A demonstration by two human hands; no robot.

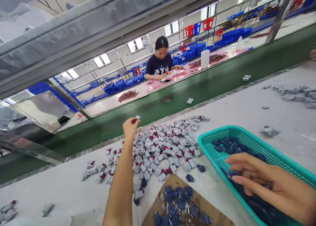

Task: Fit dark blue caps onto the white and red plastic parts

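Note:
My left hand [130, 127] reaches to the near edge of the green conveyor belt [163, 102], its fingers closed in a pinch on a small grey-and-red plastic piece [137, 117]. Below that arm spreads a heap of similar grey-and-red pieces [160, 143]. My right hand [266, 183] is over the teal basket [207, 143], thumb and fingers curled round a small dark blue piece [234, 173]. Many more dark blue pieces [229, 143] lie in the basket. Others lie on a brown board [153, 206] in front of me.
Single grey pieces [190, 101] ride on the belt. More grey pieces [298, 96] lie at the right on the white table [237, 107]. Across the belt sits a person [159, 63] beside a white bottle [204, 59] and red-brown piles. A metal beam [98, 32] runs overhead.

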